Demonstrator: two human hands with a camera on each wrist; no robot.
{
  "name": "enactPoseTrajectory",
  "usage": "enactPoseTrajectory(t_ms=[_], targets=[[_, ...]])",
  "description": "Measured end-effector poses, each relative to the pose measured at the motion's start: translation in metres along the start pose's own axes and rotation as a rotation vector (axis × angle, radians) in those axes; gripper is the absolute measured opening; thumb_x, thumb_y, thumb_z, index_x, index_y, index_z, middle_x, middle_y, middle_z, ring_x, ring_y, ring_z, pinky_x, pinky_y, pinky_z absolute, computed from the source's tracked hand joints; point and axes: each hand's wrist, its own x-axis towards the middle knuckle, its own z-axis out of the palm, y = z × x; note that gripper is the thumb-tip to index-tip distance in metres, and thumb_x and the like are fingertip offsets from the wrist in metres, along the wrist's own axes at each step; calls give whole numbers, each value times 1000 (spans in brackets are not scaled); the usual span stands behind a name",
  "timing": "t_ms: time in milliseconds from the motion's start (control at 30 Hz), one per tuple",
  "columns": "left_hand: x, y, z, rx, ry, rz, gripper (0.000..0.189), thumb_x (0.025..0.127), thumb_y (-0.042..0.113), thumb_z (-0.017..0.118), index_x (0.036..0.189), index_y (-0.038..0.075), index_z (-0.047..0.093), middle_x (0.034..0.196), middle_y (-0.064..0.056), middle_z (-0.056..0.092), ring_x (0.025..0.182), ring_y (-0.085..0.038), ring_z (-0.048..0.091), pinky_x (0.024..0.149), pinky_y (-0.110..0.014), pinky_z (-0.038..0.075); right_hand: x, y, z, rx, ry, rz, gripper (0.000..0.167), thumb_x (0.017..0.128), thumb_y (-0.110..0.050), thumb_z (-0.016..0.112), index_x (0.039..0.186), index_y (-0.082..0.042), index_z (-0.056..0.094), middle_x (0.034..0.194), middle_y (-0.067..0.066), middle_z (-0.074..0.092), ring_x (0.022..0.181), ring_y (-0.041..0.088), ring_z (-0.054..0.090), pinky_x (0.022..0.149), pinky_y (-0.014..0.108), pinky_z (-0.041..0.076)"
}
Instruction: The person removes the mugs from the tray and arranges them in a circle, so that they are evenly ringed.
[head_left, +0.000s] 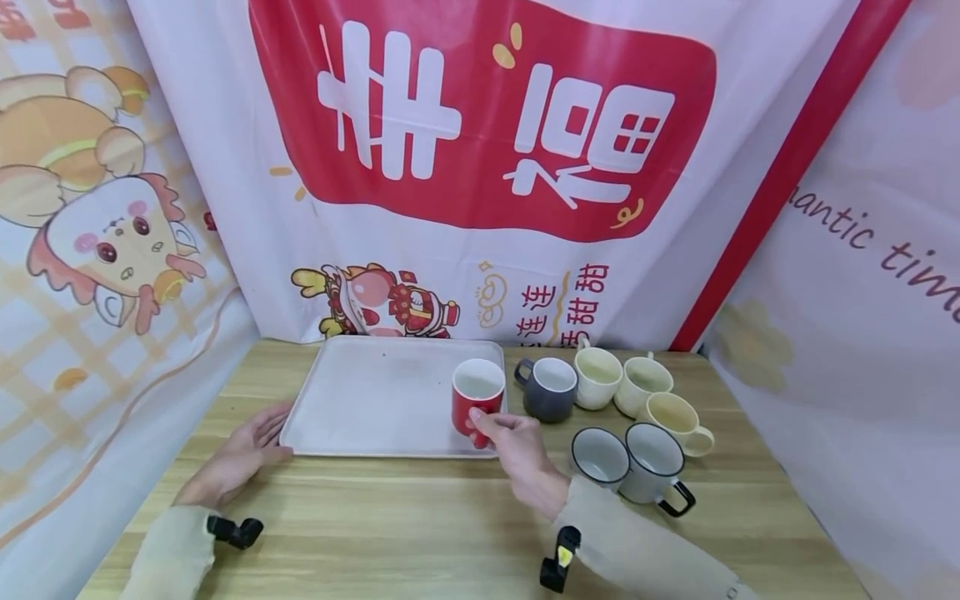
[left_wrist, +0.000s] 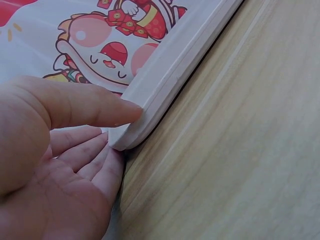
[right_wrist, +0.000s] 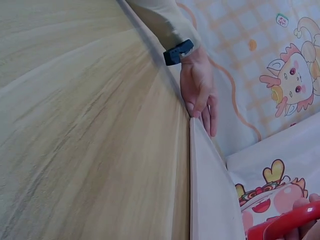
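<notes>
A red mug (head_left: 463,412) with a white inside stands upright over the front right corner of a white tray (head_left: 375,400); whether its base touches the tray I cannot tell. My right hand (head_left: 522,460) pinches the mug's handle, seen as a red loop (right_wrist: 295,220) at the edge of the right wrist view. At the tray's front left corner is my left hand (head_left: 243,454). In the left wrist view its thumb (left_wrist: 95,106) lies along the rim, and the other fingers extend beside the corner, fairly straight.
Right of the tray stand a dark grey mug (head_left: 551,400), three cream or yellowish mugs (head_left: 597,387) and two pale mugs with black rims (head_left: 651,467). Printed cloths (head_left: 480,200) hang behind and at both sides of the wooden table (head_left: 375,525).
</notes>
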Motion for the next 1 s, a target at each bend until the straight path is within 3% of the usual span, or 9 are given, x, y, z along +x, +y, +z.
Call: enactPoseTrajectory(t_ms=[233,367,467,733,1000], targets=[[2,0,0,-11,-8,3,95,95,1,69,167,-5,6,174,-32,7,160,-53,9,111,-4,40,-8,12,-28,16,89,0,35,95,-35,78,104,-1,83,88,2,79,88,15,65,90,32,56],[1,-1,0,-15,-9,2,95,95,1,69,166,-6,7,174,-32,7,160,-53,9,110,-3,41,-9,22,-37,54,115,-16,32,96,-29,77,100,2,82,80,2,77,81,15,65,90,33,55],[0,-1,-1,-19,-2,4,96,95,0,70,166,-6,7,174,-33,7,159,-54,8,110,-3,41,-11,28,-39,52,144,-36,33,96,-30,78,98,3,82,76,1,76,79,15,63,87,34,54],[0,1,-1,-7,-6,-1,94,96,1,68,166,-6,6,174,-32,6,160,-54,7,115,-7,40,-16,42,-36,57,233,-58,36,95,-34,79,110,-2,83,89,7,81,89,15,70,93,32,56],[2,-1,1,-15,-8,-17,94,96,-1,67,166,-6,5,174,-32,5,160,-53,8,120,-11,39,-21,54,-33,170,339,-81,32,95,-25,79,114,1,80,88,9,82,85,11,76,81,14,56]])
